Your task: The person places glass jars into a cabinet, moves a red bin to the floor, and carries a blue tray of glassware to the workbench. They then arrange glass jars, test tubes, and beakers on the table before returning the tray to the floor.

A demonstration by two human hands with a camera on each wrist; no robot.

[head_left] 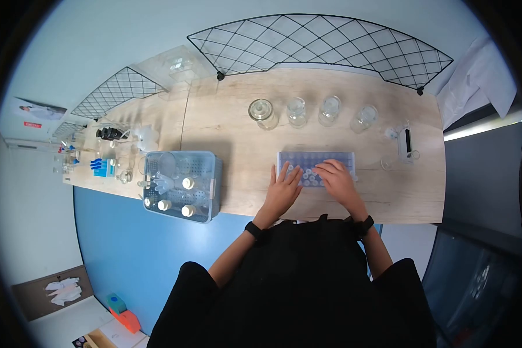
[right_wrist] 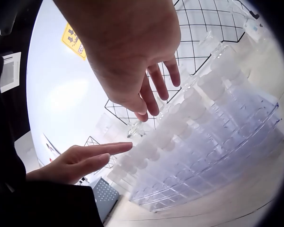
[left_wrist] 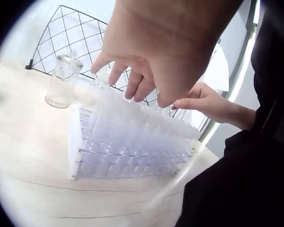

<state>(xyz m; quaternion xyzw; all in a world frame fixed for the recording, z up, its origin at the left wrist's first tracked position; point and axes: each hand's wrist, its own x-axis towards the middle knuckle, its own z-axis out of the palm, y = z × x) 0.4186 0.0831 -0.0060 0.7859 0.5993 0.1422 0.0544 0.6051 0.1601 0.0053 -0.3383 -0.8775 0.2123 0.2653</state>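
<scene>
A purple-blue tube rack (head_left: pixel 316 157) stands on the wooden table, holding several clear tubes with white caps (head_left: pixel 311 176). My left hand (head_left: pixel 283 192) lies over the rack's left part, fingers spread and mostly straight, near the cap tops. Over the right part is my right hand (head_left: pixel 338 183), its fingers slightly bent. In the left wrist view the left hand (left_wrist: pixel 156 52) is above the rows of caps; in the right wrist view the right hand (right_wrist: pixel 132 61) hangs over them with nothing visible in its fingers. Whether the fingertips touch the caps is unclear.
Behind the rack stand several glass jars (head_left: pixel 263 115). A blue basket (head_left: pixel 216 197) with white-capped bottles (head_left: pixel 188 183) is at the left. A black wire grid (head_left: pixel 330 40) lines the table's back. At the right are a small white-and-black item (head_left: pixel 408 142) and glassware.
</scene>
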